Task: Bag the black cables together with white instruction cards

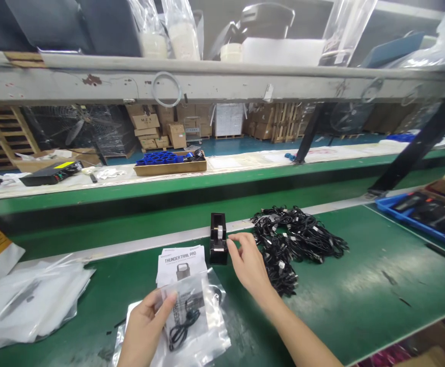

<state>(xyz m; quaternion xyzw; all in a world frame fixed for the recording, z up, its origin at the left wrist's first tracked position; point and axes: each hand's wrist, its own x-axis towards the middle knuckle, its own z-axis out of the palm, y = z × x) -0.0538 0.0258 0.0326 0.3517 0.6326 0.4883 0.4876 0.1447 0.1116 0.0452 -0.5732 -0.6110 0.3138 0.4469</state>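
Note:
My left hand (149,321) pinches a clear plastic bag (217,334) between thumb and fingers. Inside the bag are a coiled black cable (182,331) and a printed leaflet (194,294). Just beyond it lies a stack of white manuals (182,260) printed "Thunder Trail Pro". A black tape dispenser (218,237) stands at the back of the green bench, with a small roll in it. My right hand (250,265) is at the dispenser's right side, fingers bent and slightly apart, holding nothing that I can see. Beside that hand spreads a heap of black cables (306,237).
Clear plastic bags (35,300) are piled at the left. A blue tray (417,216) of black items sits at the right. On the ledge behind are a cardboard tray (171,167) with blue parts and a black box (52,173). A shelf beam (222,84) crosses overhead.

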